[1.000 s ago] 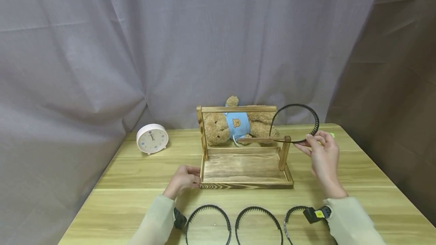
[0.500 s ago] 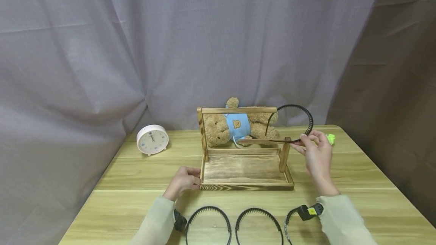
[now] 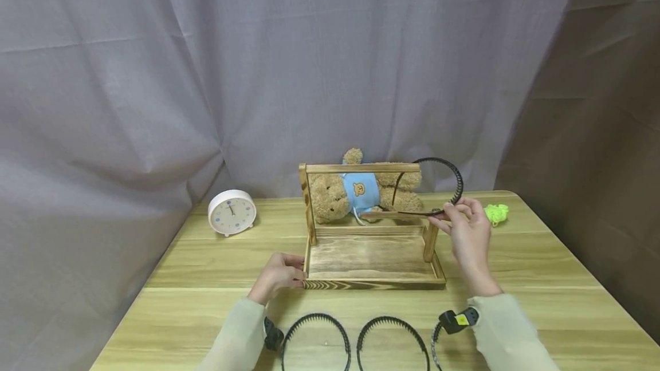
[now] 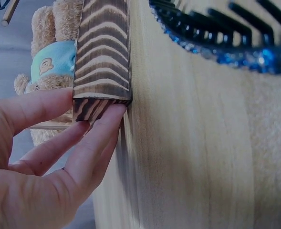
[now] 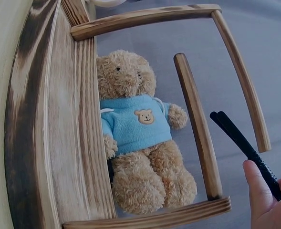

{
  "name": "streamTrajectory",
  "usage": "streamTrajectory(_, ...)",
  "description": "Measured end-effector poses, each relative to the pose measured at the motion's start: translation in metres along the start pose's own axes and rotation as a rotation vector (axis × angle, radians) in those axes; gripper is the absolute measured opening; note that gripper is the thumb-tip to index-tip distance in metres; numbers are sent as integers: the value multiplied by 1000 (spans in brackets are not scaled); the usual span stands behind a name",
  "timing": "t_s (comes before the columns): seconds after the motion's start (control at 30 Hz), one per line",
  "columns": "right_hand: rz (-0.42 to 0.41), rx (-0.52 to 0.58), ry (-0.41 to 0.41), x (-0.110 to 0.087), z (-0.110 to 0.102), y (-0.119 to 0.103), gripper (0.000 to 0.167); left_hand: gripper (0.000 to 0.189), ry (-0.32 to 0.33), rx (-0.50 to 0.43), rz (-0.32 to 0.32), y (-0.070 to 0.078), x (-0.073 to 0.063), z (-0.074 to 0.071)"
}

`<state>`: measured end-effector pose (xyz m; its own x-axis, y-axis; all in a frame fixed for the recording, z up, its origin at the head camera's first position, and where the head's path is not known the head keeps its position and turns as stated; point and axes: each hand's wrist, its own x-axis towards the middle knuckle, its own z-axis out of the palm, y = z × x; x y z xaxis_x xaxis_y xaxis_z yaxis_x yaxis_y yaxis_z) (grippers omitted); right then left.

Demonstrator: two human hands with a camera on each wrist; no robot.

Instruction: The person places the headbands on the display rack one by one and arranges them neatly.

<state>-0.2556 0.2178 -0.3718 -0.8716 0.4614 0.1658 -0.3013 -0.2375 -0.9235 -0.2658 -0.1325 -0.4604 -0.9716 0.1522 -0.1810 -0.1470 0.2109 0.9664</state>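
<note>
My right hand pinches a black toothed headband by its lower right part, beside the wooden rack's right post. The loop overlaps the free right end of the rack's upper bar. In the right wrist view its two tips show between the two bars. At the tray's left front corner, my left hand touches the wooden rack with nearly straight fingers; in the left wrist view the fingertips press the striped end. The lower bar runs from the right post and has a free left end.
Two black headbands and a partly hidden one lie along the front. A teddy bear in blue lies behind the rack. A white clock stands left, a bright green thing right; a grey curtain hangs behind.
My right hand has moved left with the headband, bringing the loop over the upper bar's free end and uncovering the green thing. My left hand has stayed at the tray's corner.
</note>
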Motion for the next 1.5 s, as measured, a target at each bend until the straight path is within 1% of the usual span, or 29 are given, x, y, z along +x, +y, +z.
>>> streamTrajectory(0.1, -2, -5, -3, -1, 2, 0, 8, 42, 5, 1, 3, -1, 0, 1)
streamTrajectory(0.2, -8, -20, -12, -2, 5, 0, 9, 42, 12, 10, -4, -1, 0, 1)
streamTrajectory(0.33, -12, -13, -25, -3, 8, -1, 10, 42, 21, 16, -16, -1, 0, 1)
streamTrajectory(0.5, -35, -14, -35, -5, 14, -3, 9, 42, 19, 21, -10, 1, 0, 1)
streamTrajectory(0.8, -54, 39, -37, -7, 23, -2, 10, 42, 8, 11, -10, 1, -1, 2)
streamTrajectory(0.97, -66, 63, -47, -8, 27, -2, 11, 43, 20, 12, -13, 2, -1, 2)
streamTrajectory(1.17, -72, 49, -61, -10, 32, -1, 11, 44, 29, 4, -17, 3, -3, 2)
streamTrajectory(1.33, -73, 54, -65, -12, 37, -1, 12, 43, 22, 6, -17, 3, -4, 2)
streamTrajectory(1.5, -72, 45, -86, -15, 40, 1, 12, 42, 12, 5, -16, 2, -2, 2)
